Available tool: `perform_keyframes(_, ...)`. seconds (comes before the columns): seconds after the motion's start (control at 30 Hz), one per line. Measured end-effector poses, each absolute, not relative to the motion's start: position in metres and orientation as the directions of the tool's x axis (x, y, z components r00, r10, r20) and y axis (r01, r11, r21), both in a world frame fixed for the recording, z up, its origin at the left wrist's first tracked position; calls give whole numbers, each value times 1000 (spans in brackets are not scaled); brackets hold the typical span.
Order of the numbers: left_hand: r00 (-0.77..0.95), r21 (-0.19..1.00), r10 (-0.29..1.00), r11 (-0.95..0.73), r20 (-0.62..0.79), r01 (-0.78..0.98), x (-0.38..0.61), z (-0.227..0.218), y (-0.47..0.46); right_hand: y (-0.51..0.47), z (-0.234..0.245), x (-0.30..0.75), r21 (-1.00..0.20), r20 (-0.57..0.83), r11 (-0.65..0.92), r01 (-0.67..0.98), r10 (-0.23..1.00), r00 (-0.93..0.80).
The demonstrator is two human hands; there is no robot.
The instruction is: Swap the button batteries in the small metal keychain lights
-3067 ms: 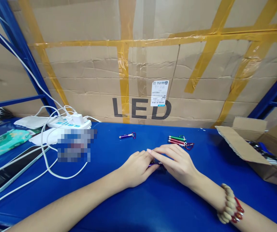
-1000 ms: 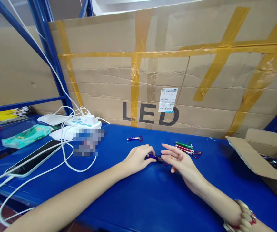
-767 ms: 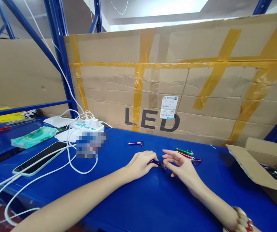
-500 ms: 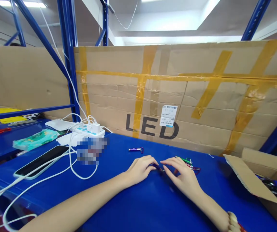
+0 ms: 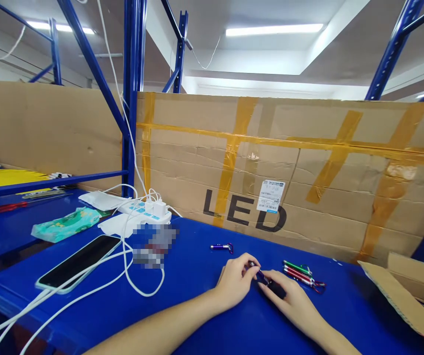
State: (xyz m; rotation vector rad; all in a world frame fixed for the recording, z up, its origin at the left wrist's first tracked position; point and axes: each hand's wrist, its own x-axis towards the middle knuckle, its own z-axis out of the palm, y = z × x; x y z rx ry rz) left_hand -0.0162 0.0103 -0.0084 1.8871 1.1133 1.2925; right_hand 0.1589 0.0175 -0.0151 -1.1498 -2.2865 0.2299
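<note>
At the left of the frame, a phone (image 5: pixel 80 264) lies on the table (image 5: pixel 193 266), perhaps kept near the power strip (image 5: pixel 145 213) for charging. Right of them, a purple flashlight (image 5: pixel 219 247) lies alone. Center-right, the left hand's (image 5: pixel 234 282) fingers pinch one end of a dark flashlight (image 5: pixel 262 278), and the right hand's (image 5: pixel 296 300) fingers close around the other, likely steadying it. Beyond, a green flashlight (image 5: pixel 296 267) lies along a red flashlight (image 5: pixel 299 276), apparently grouped, near an open carton (image 5: pixel 407 301).

Cardboard (image 5: pixel 189 160) reads "LED" (image 5: pixel 239 209) in big black capitals. White label (image 5: pixel 271 195) sits on the same cardboard, overlapping the top of the D; its several printed lines are too small to read.
</note>
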Motion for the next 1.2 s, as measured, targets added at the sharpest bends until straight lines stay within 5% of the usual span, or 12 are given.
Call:
perform_keyframes(0.27, 27, 857, 910, -399, 414, 325, -18, -9, 12, 26, -18, 116, -337, 366, 575, 745, 809, -459)
perform_keyframes(0.43, -84, 926, 957, -242, 276, 289, -20, -11, 15, 33, -12, 92, -277, 332, 489, 827, 856, -395)
perform_keyframes(0.73, 31, 879, 977, -202, 209, 433, -19, -10, 18, 30, -3, 103, -338, 380, 528, 779, 834, -400)
perform_keyframes(1.03, -55, 921, 959, -249, 277, 299, -22, -21, 28, 14, -2, 97, -278, 390, 591, 757, 790, -474)
perform_keyframes(1.2, -67, 883, 938, -295, 341, 366, -31, -14, 20, 9, -3, 93, -281, 419, 609, 741, 773, -476)
